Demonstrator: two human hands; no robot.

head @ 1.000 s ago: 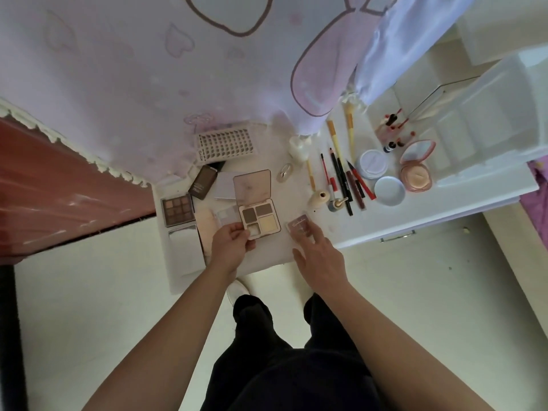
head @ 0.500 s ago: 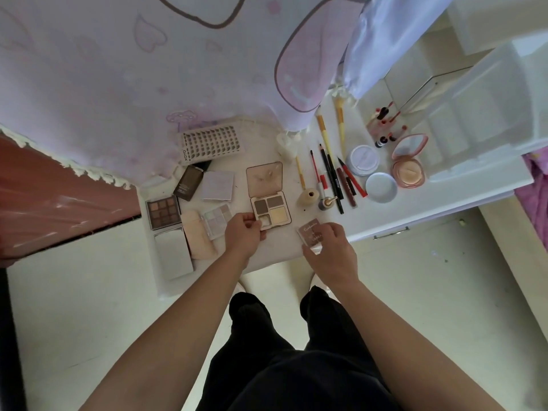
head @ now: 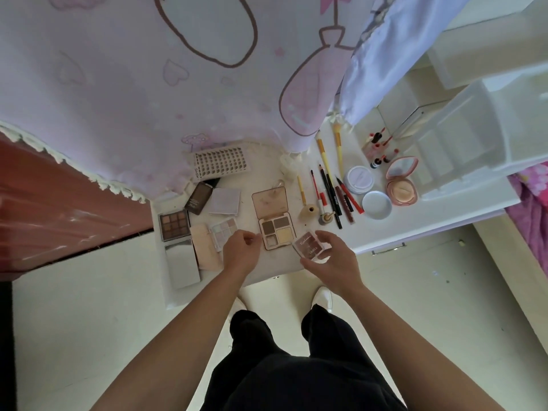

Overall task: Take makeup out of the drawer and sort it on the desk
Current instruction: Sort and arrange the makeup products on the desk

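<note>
A white desk (head: 296, 185) under a pink printed curtain (head: 148, 84) carries the sorted makeup. Left of the open four-pan palette (head: 274, 223), the landmark here, lie the other palettes; right of it, pencils and compacts. The left hand (head: 239, 251) has let go of that palette and hangs loosely curled, holding nothing. The right hand (head: 332, 259) has lifted the small clear-cased compact (head: 310, 244) just right of it, fingers gripping it (probably about to place it).

Soft daylight, right side overexposed; wide-angle edges warped, perhaps blurred.
</note>
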